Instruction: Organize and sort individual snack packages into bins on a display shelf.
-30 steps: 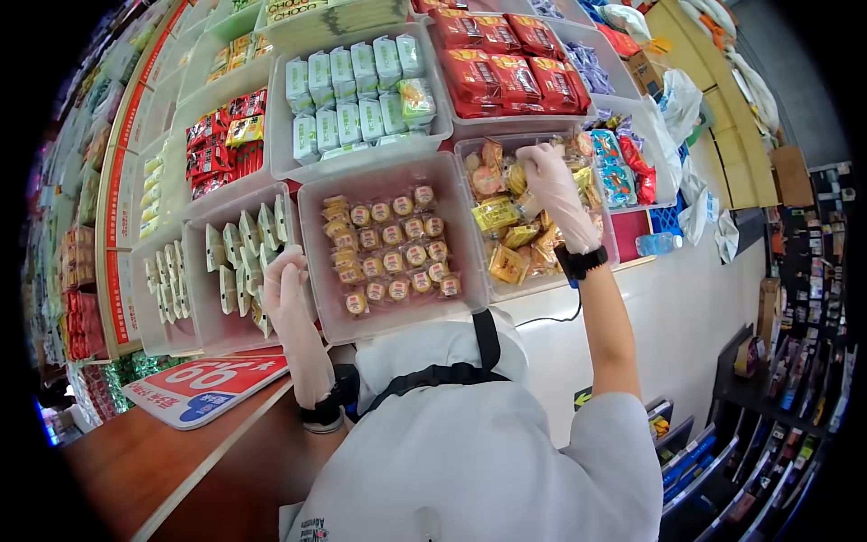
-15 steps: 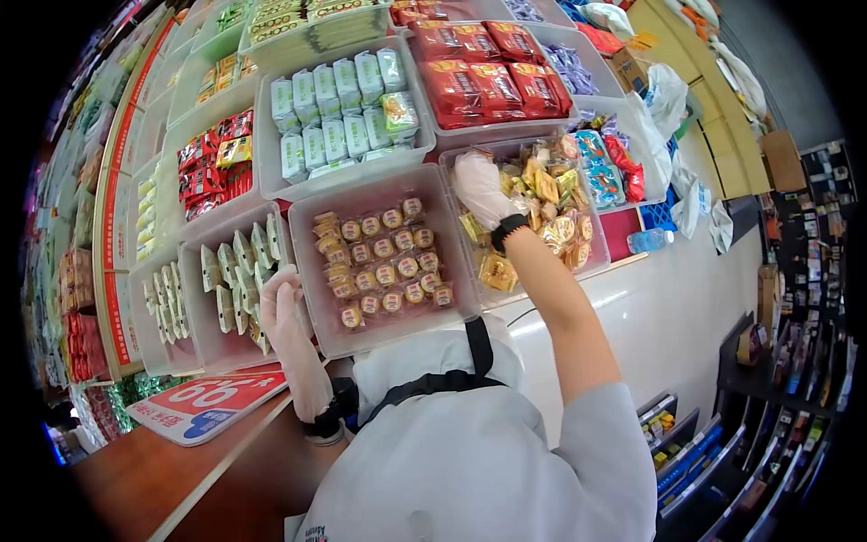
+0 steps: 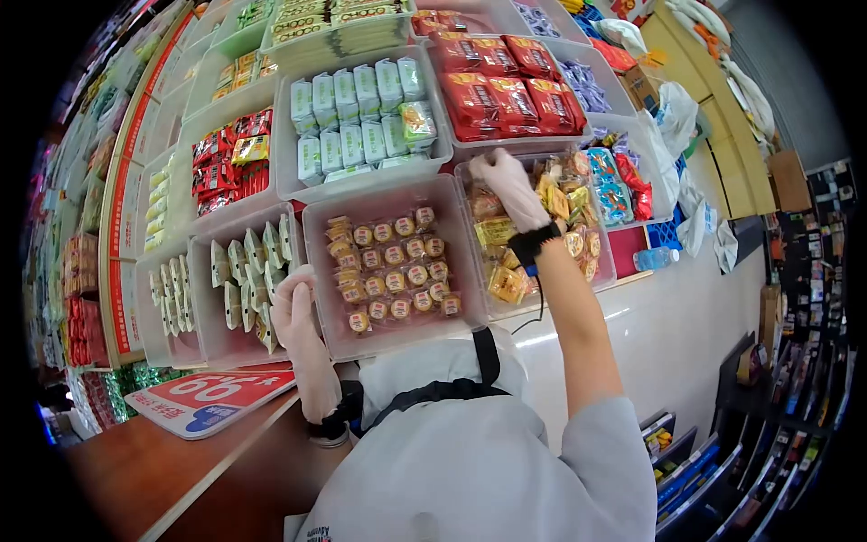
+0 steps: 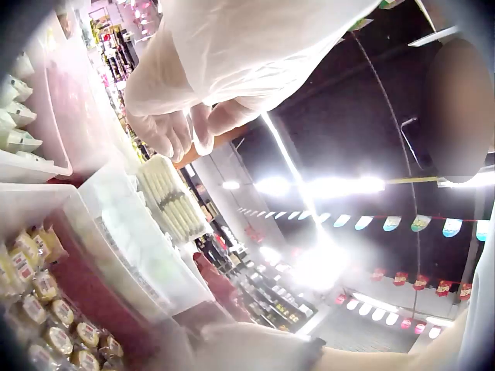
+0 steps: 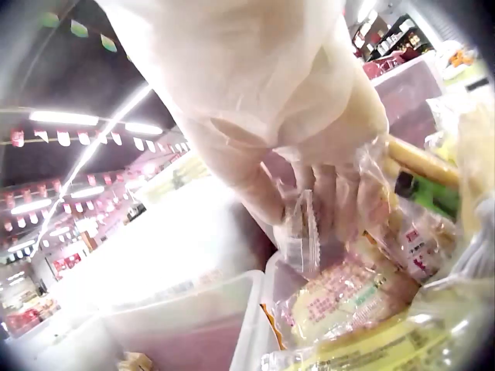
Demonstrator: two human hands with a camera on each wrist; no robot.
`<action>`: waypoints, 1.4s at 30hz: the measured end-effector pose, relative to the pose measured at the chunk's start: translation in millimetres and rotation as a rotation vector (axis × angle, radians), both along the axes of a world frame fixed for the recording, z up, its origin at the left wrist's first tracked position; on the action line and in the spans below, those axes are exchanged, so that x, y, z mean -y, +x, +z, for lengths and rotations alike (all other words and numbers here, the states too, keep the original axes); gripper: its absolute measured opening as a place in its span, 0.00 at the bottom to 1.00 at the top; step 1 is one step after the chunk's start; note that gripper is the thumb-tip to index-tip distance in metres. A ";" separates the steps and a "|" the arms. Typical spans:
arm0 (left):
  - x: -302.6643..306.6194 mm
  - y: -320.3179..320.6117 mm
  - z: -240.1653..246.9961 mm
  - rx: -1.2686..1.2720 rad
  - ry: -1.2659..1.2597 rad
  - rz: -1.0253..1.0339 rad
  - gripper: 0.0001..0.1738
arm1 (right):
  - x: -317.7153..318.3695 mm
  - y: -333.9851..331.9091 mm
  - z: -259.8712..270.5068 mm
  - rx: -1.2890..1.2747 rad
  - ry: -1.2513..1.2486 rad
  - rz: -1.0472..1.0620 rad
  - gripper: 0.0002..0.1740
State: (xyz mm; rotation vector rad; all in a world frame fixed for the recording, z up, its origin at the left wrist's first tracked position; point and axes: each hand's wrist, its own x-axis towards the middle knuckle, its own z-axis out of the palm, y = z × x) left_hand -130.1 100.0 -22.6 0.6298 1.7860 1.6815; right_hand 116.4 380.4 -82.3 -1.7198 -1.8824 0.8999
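My gloved right hand reaches into the back left corner of a clear bin of mixed wrapped snacks. In the right wrist view its thumb and fingers pinch the clear crimped edge of a wrapped snack. Below the fingers lie a pale biscuit packet and a yellow packet. My gloved left hand, fingers loosely bent and holding nothing, hovers by the near left edge of a bin of small round wrapped cakes.
Further bins hold green-and-white packets, red bags, blue packets and pale sachets. A red price sign lies on the brown counter at left. A plastic bottle rests right of the snack bin.
My right hand has moved from the snack bin's right side to its back left corner, its fingers now pinching a wrapper. The left hand stays nearly in place.
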 end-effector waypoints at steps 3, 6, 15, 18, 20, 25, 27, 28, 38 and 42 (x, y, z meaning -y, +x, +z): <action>-2.6 3.4 2.1 0.034 0.026 -0.024 0.13 | -2.1 7.4 -4.9 -0.261 0.032 -0.044 0.22; -2.0 1.9 -7.6 0.039 0.026 -0.120 0.15 | 46.3 -9.9 55.3 -0.553 0.106 0.138 0.14; 1.7 19.8 15.3 0.462 -0.087 -0.482 0.26 | 185.1 -86.4 80.3 -0.320 0.436 1.067 0.16; 0.6 18.0 25.1 0.472 -0.058 -0.395 0.18 | 190.9 -76.1 84.8 -0.389 0.500 1.064 0.16; 0.0 15.6 23.0 0.464 -0.017 -0.314 0.17 | 186.3 -59.7 96.4 -0.288 0.478 1.039 0.16; -0.7 8.0 6.6 0.322 0.006 -0.333 0.17 | 145.6 37.7 74.0 0.160 0.452 0.383 0.14; -2.0 7.4 3.8 0.269 -0.015 -0.326 0.17 | 137.4 90.3 58.5 0.379 0.483 0.063 0.14; -2.0 8.2 2.7 0.210 -0.040 -0.323 0.18 | 138.0 116.7 47.4 0.411 0.497 -0.082 0.14; -3.5 9.7 2.3 0.186 -0.059 -0.326 0.17 | 154.8 207.2 -41.1 0.204 0.005 -0.292 0.35; -5.4 14.4 7.3 0.210 -0.059 -0.283 0.17 | 153.7 224.4 -49.0 -0.226 -0.170 -0.395 0.29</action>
